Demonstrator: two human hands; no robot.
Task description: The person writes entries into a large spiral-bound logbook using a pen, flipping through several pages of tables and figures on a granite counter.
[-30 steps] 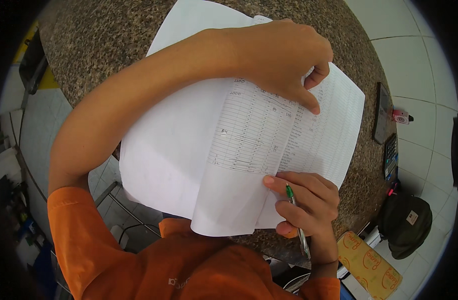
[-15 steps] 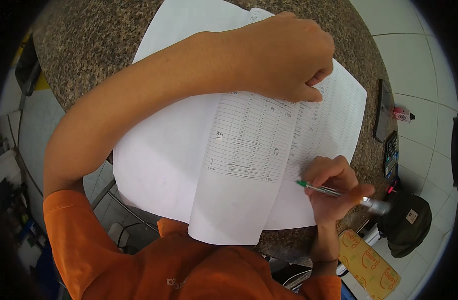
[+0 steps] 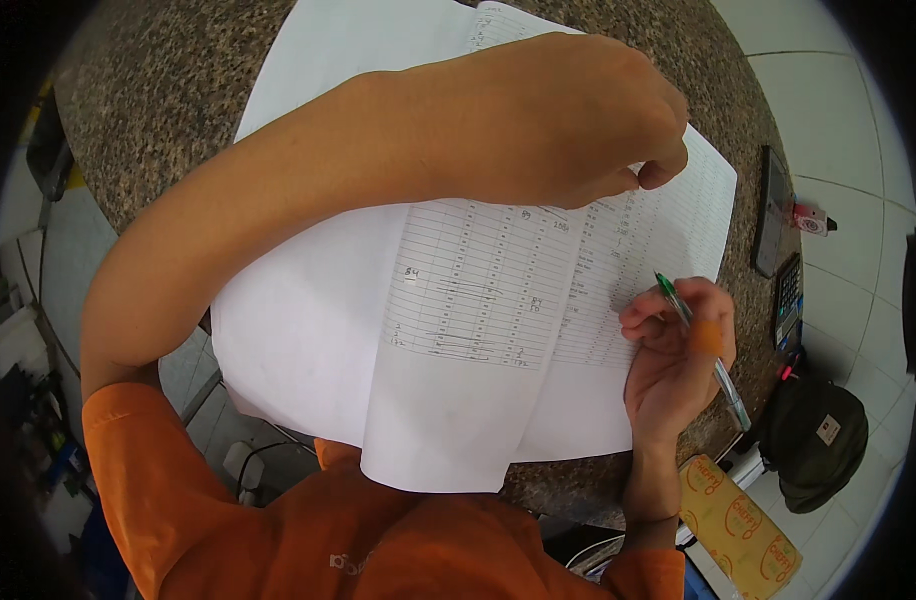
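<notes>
Sheets of paper (image 3: 288, 330) cover much of the speckled desk (image 3: 148, 130), blank on the left and ruled in small rows on the right. Across them runs the left forearm (image 3: 308, 160), hiding the upper part of the rows; the left hand (image 3: 578, 120) is bent inward, its fingers curled under, and whether they pinch a page cannot be told. One bulging sheet (image 3: 438, 430), with handwriting above a wide bare strip, overlaps the inner part of the right-hand page (image 3: 588, 420). The right hand (image 3: 678, 360), fingers folded and an orange patch (image 3: 707, 338) at the thumb, pinches a clear pen (image 3: 733, 395) beside that page's lower right, green tip pointing away from the body. Along the desk's right rim are a dark phone-like device (image 3: 771, 212) and a calculator (image 3: 787, 300), with a small pink-and-white object (image 3: 810, 219) just past the device. Off the desk, a dark bag (image 3: 813, 470) and a yellow box-like package (image 3: 738, 525) sit near the right forearm (image 3: 650, 490), with pale floor tiles (image 3: 828, 110) beyond.
</notes>
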